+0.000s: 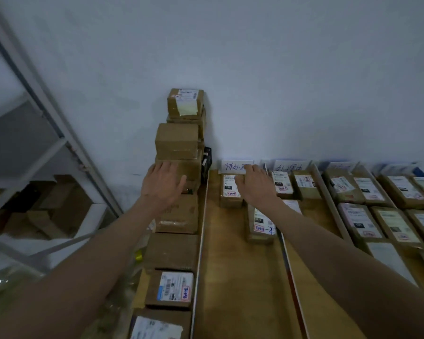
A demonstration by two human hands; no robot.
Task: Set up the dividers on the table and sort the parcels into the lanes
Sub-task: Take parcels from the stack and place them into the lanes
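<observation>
Head view: we reach over the table [240, 277] with both hands.
Our left hand [163, 183] lies spread on the box stack [178, 145]; our right hand [257, 183] rests flat, fingers loose, on a labelled parcel [230, 192].

Both bare forearms reach forward, well apart. The left hand [163, 184] is spread flat, palm down. The right hand [256, 183] extends palm down, fingers loosely forward.

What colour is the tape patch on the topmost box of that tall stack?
Pale yellow-green, on the brown topmost box; head view.
</observation>
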